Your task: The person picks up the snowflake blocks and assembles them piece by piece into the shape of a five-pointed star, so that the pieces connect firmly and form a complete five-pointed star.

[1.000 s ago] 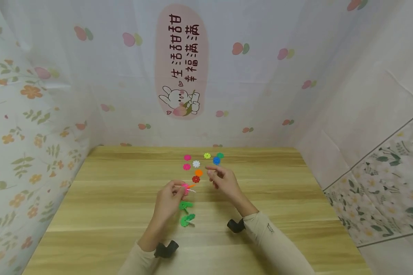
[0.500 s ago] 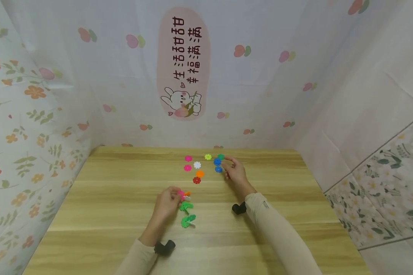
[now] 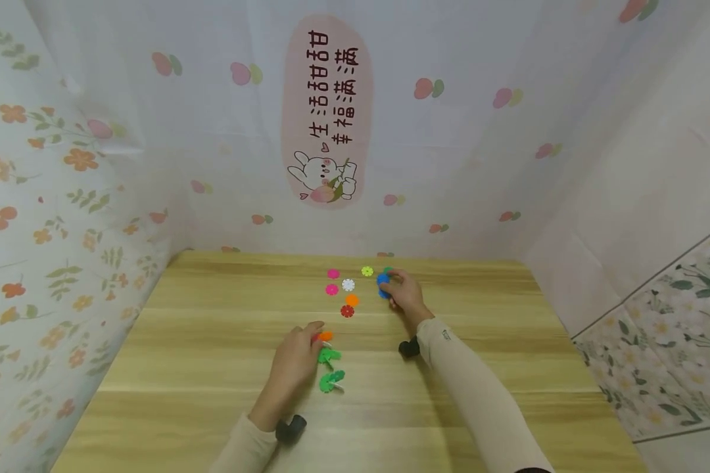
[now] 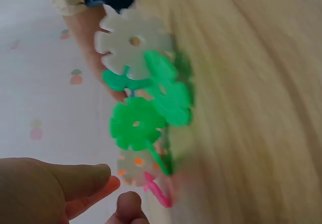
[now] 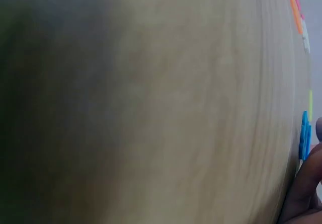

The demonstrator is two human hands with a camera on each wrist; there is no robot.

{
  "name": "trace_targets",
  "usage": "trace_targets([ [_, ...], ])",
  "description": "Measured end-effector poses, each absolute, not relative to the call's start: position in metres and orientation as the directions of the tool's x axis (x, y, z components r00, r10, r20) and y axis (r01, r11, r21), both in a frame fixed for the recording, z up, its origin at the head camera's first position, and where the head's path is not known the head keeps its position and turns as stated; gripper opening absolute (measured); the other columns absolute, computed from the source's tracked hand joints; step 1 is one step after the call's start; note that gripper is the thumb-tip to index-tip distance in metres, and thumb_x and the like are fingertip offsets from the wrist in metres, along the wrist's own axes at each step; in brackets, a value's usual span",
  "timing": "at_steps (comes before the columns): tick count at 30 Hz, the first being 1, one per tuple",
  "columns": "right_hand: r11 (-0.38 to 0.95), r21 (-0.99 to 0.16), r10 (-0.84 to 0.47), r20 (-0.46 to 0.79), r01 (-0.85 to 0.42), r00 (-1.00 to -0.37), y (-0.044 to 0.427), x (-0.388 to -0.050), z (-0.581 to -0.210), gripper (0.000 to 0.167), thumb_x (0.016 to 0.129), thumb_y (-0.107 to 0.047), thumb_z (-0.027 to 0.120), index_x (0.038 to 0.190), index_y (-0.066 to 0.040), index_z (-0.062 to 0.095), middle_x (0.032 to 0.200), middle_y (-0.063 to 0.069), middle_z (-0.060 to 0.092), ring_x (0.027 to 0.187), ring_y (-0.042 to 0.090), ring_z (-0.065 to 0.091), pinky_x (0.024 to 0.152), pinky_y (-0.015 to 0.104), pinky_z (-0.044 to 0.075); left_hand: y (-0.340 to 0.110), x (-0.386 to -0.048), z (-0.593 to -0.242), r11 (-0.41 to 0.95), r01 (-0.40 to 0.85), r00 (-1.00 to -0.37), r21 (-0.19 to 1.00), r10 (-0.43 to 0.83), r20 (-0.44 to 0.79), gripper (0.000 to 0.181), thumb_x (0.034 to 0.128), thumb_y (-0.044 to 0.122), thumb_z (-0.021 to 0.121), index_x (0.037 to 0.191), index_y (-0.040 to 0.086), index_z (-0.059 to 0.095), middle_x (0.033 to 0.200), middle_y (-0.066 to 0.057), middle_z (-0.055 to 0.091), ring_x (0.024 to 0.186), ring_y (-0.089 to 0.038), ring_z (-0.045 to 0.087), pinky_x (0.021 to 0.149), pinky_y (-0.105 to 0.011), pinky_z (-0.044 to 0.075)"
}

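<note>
Beside a small pink, orange and white joined piece [image 3: 327,336] is the left hand [image 3: 296,358]. In the left wrist view, the thumb and fingers of that hand [image 4: 75,189] are parted near a white, orange and pink piece [image 4: 135,167], with no grip visible. Two green joined pieces [image 3: 329,356] [image 3: 330,382] stand nearer the person. At the back, the right hand [image 3: 408,295] has its fingertips at blue flower discs [image 3: 383,284], which overlap. The right wrist view shows its bent fingers [image 5: 307,183] close by the blue discs [image 5: 304,136]; whether they pinch one is unclear.
Loose discs lie at the back: pink [image 3: 333,274], another pink [image 3: 332,290], white [image 3: 348,284], yellow [image 3: 367,270], orange [image 3: 352,300], red [image 3: 347,311] and green [image 3: 387,270]. A patterned cloth wall [image 3: 461,164] rises behind the wooden table [image 3: 479,368].
The right hand has moved right and back to the blue discs, which now overlap more. The left hand has come away from its pinch on the pink piece, which has moved slightly toward the person.
</note>
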State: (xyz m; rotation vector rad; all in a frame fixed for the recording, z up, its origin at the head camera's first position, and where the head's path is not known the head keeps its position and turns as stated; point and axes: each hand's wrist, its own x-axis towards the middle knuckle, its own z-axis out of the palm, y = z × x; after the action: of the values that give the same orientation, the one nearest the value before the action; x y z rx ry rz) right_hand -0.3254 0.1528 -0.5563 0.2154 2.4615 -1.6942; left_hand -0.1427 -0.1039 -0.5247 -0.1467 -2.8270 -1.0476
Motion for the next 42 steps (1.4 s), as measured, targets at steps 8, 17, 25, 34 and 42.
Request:
trace_targets([
  [8, 0.485, -0.855, 0.062, -0.174, 0.182, -0.983, 0.155, -0.333, -0.55, 0.04, 0.089, -0.017, 0.075, 0.127, -0.013, 0.065, 0.107, 0.019, 0.068, 0.038, 0.008, 0.048, 0.037, 0.021, 0.042, -0.094, -0.136, -0.508, 0.695, 0.169, -0.983, 0.699, 0.067, 0.171, 0.031, 0.0931, 0.007, 0.068, 0.124, 0.006, 0.067, 0.075, 0.003, 0.054, 0.065, -0.013, 0.047, 0.057, -0.027, 0.043],
  [17, 0.544, -0.815, 0.075, -0.192, 0.201, -0.979, 0.159, -0.334, -0.54, 0.032, 0.087, -0.013, 0.073, 0.117, -0.007, 0.063, 0.108, 0.017, 0.067, 0.041, 0.011, 0.052, 0.039, 0.021, 0.044, -0.085, -0.127, -0.492, 0.647, 0.174, -0.984, 0.742, 0.077, 0.164, 0.029, 0.0956, 0.012, 0.068, 0.125, 0.008, 0.066, 0.084, 0.005, 0.059, 0.074, -0.012, 0.053, 0.063, -0.026, 0.047],
  [25, 0.534, -0.839, -0.067, -0.162, 0.102, -0.984, 0.159, -0.317, -0.541, 0.034, 0.086, -0.01, 0.075, 0.114, 0.002, 0.061, 0.061, 0.007, 0.062, 0.04, 0.01, 0.047, 0.04, 0.022, 0.043, -0.084, -0.125, -0.491, 0.596, 0.154, -0.987, 0.788, 0.055, 0.151, 0.028, 0.0963, 0.014, 0.068, 0.124, 0.01, 0.067, 0.087, 0.007, 0.061, 0.075, -0.012, 0.054, 0.065, -0.027, 0.048],
  [34, 0.44, -0.877, -0.366, 0.023, -0.195, -0.93, 0.14, -0.255, -0.516, 0.032, 0.089, -0.013, 0.077, 0.114, -0.007, 0.058, 0.069, 0.001, 0.056, 0.051, 0.011, 0.043, 0.049, 0.023, 0.04, -0.084, -0.128, -0.491, 0.532, 0.139, -0.989, 0.835, 0.039, 0.14, 0.023, 0.1005, 0.022, 0.063, 0.12, 0.011, 0.069, 0.09, 0.001, 0.067, 0.076, -0.012, 0.057, 0.065, -0.027, 0.05],
  [42, 0.376, -0.723, -0.637, 0.252, -0.579, -0.728, 0.114, -0.202, -0.476, 0.035, 0.083, -0.007, 0.08, 0.111, -0.012, 0.059, 0.066, -0.01, 0.052, 0.055, 0.003, 0.047, 0.052, 0.02, 0.044, -0.083, -0.131, -0.488, 0.395, 0.115, -0.992, 0.912, 0.085, 0.089, 0.043, 0.1063, 0.042, 0.045, 0.114, 0.006, 0.069, 0.087, -0.006, 0.068, 0.069, -0.02, 0.063, 0.058, -0.027, 0.05],
])
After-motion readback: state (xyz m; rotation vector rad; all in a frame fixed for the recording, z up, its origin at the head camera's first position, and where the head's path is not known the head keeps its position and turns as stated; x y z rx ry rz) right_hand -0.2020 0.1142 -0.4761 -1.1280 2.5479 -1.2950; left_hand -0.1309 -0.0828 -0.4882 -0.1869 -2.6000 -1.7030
